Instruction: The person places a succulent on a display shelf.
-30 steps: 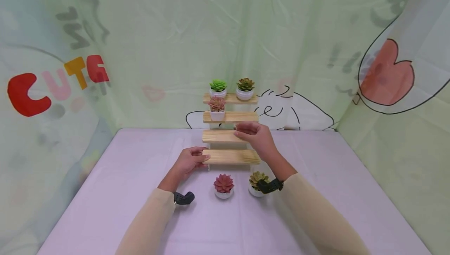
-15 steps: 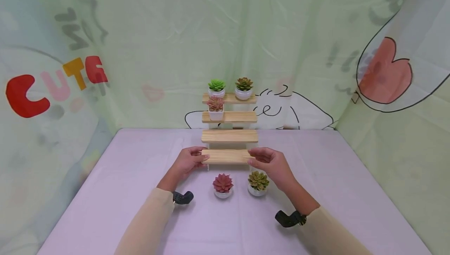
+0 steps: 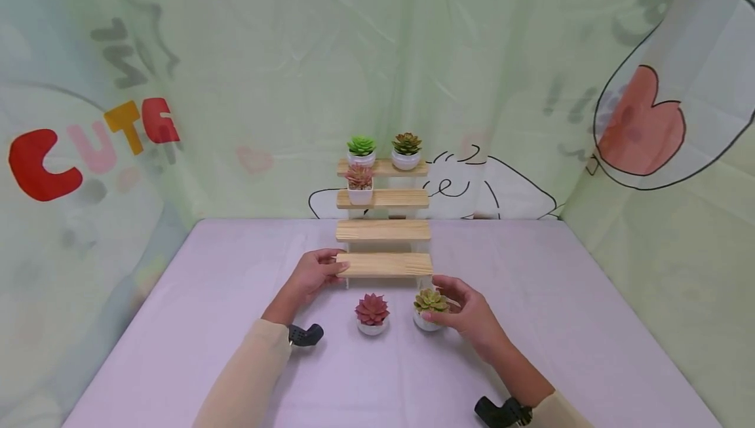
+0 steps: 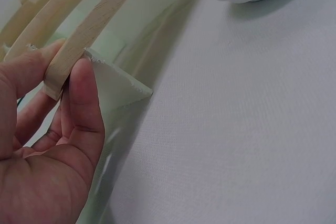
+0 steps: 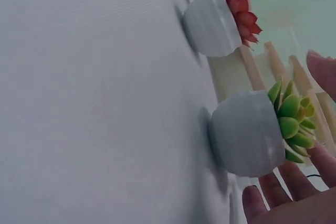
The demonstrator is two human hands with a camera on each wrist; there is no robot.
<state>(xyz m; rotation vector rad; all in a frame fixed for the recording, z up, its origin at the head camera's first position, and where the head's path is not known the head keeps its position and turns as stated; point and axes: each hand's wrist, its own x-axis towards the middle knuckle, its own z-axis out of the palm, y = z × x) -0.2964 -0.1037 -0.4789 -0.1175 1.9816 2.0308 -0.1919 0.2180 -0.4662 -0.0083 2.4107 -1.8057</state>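
A tiered wooden plant stand (image 3: pixel 383 230) stands at the back of the table. My left hand (image 3: pixel 312 274) pinches the left end of its lowest board (image 4: pixel 79 45) between thumb and fingers. My right hand (image 3: pixel 468 316) is around the yellow-green succulent (image 3: pixel 431 300) in a white pot (image 5: pixel 249 132) before the stand. In the right wrist view the thumb (image 5: pixel 323 72) is apart from the plant, and the fingers (image 5: pixel 278 190) are spread along the pot's other side. A red succulent (image 3: pixel 372 310) in a white pot stands to its left.
The top board holds a bright green succulent (image 3: pixel 361 146) and a brownish-green one (image 3: pixel 407 151), both in white pots. On the second board is a pink succulent (image 3: pixel 360 184) in a square white pot. A printed curtain (image 3: pixel 283 87) surrounds the lilac-white table (image 3: pixel 248 244).
My right hand has come down from the stand's boards, past the right end of the lowest one, to the yellow-green succulent. The left hand keeps its hold on the board.
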